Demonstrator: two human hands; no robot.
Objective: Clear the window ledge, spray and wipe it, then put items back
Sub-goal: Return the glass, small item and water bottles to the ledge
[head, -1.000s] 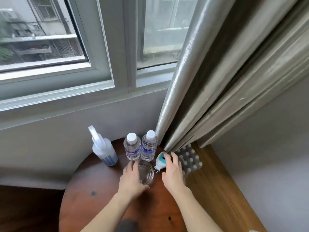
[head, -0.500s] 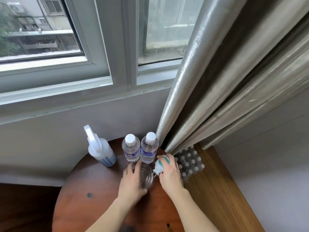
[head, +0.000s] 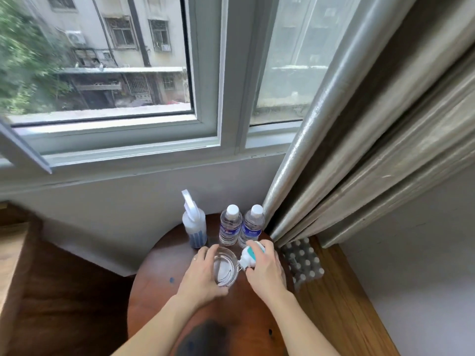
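Clear round glass (head: 225, 269), empty, upright

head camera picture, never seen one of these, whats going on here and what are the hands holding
No machine here: a person wears a camera on the head, looking down at their own bare hands. The left hand grips a clear glass; the right hand holds a small white and teal plug-in device. Both are over a round wooden table below the window ledge. Behind them on it stand a spray bottle and two water bottles.
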